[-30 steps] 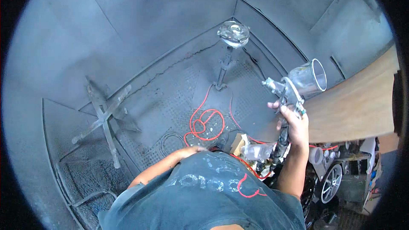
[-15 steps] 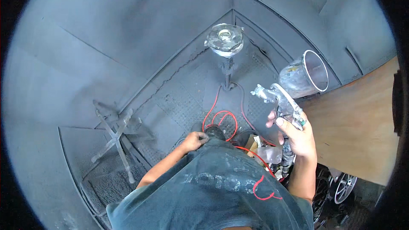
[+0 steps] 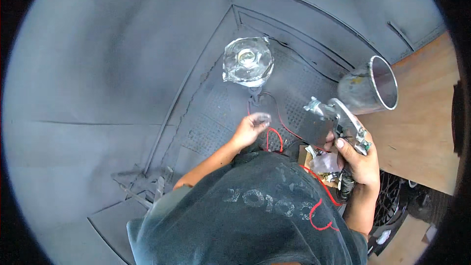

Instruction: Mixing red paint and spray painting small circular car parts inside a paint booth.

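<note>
My right hand is wrapped round the handle of a spray gun, with a finger near its trigger. A large metal cup sits on the gun, tilted so its round mouth faces right; the gun's nozzle points left. My left hand is raised in front of my body, fingers curled and the tips smeared by motion; whether it holds anything cannot be made out. Beyond it, a round silvery part with a ring at its centre and ragged, foil-like edges stands on a post.
Grey-coated walls meet in a corner ahead. A red hose runs over the textured floor. An open box of litter lies by my right side, near a wooden panel. A grey metal stand is at the lower left.
My left hand has lifted from beside my leg and moved forward and right. The spray gun, still in my right hand, appears farther right. The view has shifted, and the round part appears larger.
</note>
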A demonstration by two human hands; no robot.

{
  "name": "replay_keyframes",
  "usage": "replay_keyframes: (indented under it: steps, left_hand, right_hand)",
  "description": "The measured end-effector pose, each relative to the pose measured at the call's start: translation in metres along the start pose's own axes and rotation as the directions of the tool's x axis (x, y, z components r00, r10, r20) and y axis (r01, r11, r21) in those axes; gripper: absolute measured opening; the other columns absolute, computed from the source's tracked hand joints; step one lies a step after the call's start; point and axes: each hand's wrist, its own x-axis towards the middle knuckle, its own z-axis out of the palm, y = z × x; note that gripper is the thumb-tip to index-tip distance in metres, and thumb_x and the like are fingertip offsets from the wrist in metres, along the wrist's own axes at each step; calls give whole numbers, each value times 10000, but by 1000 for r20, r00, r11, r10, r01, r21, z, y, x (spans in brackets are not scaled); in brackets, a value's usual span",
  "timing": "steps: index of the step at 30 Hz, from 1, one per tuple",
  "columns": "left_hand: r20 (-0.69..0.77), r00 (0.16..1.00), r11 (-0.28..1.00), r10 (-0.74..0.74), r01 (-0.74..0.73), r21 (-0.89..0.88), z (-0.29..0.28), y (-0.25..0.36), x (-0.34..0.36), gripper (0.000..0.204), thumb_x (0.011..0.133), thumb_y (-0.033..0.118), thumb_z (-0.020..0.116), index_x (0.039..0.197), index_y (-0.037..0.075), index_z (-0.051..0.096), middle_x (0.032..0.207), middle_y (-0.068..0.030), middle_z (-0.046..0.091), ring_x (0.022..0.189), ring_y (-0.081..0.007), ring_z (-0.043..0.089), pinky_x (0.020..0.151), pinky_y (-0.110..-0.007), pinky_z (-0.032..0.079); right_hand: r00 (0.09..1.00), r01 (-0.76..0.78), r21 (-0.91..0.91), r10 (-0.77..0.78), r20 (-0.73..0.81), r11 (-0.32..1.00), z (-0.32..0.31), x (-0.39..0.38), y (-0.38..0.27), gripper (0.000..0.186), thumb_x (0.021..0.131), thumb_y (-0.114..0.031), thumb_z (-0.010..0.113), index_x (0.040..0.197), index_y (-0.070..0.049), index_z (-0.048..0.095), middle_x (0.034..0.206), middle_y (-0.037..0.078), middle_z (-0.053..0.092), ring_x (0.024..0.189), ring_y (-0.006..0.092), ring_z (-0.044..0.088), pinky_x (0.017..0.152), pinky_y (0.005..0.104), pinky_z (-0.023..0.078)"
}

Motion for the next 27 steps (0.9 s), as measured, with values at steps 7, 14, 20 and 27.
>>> replay_keyframes:
  steps: [7,14,20,27]
  left_hand:
    - [-49,987,661,-150,64,-747,-9,25,54,553,944,104,543,1451,190,340,1454,-5,439,1164,-184,527,957,-376,440]
    - [-45,985,489,-169,45,-871,-14,27,61,510,935,62,513,1412,193,389,1463,36,429,1168,-182,520,958,-376,440]
    - [-27,984,509,-175,67,-858,-26,24,59,481,934,39,506,1384,184,419,1424,24,484,1084,-159,558,860,-338,477]
    - [-86,966,560,-243,68,-826,-40,19,60,362,924,53,522,1273,143,485,1270,-6,610,901,-116,608,748,-297,485]
  right_hand:
    - [985,4,17,-1,-170,1000,24,22,5,565,875,-101,656,1382,-5,427,965,66,645,796,118,630,470,182,450]
    - [994,-85,139,93,-53,987,45,18,4,625,791,-165,762,1313,36,483,929,114,659,770,173,659,466,196,464]
    - [997,-43,90,49,-57,995,30,24,7,613,803,-149,738,1324,36,471,905,109,650,755,158,648,449,192,452]
    - [976,89,19,-83,-201,996,1,29,13,364,834,-132,690,1112,61,556,905,139,656,669,154,618,438,208,436]
